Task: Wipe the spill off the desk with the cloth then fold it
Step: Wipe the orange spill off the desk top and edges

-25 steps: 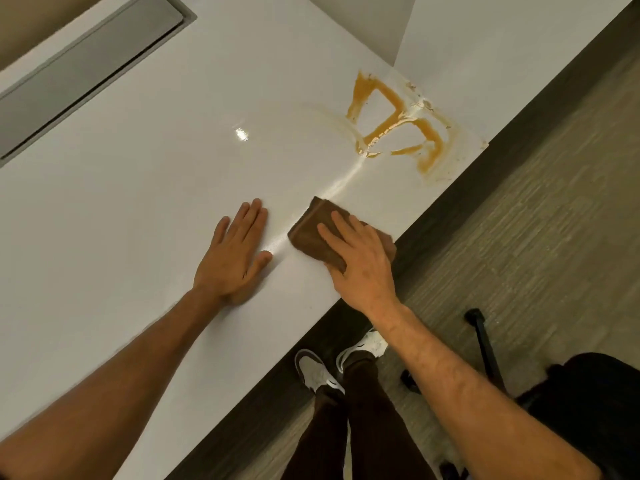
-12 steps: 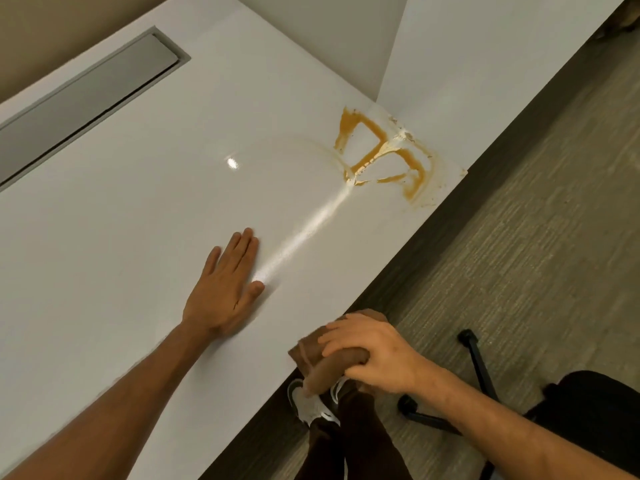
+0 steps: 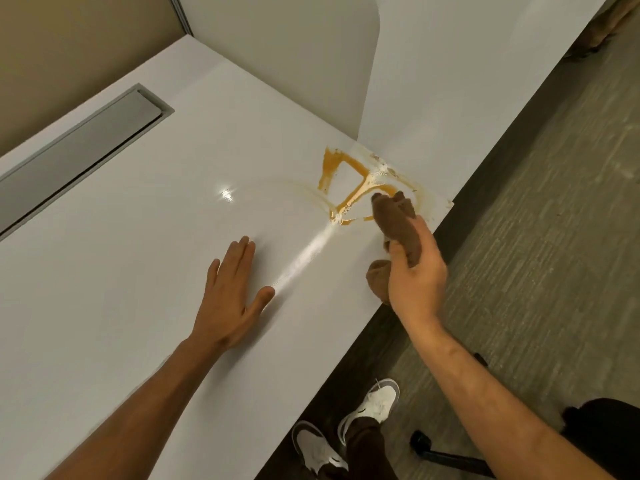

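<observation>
One right hand [image 3: 415, 282] grip closed around bunched cloth [image 3: 398, 220].

My white worktop [image 3: 121, 271] carries an orange-brown spill [image 3: 349, 181] near its far right corner, with a pale smeared streak [image 3: 304, 258] running toward me. My left hand [image 3: 230, 296] rests flat on it.

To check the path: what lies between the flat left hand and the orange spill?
In the head view, only bare desk with a shiny streak separates left hand and spill.
</observation>
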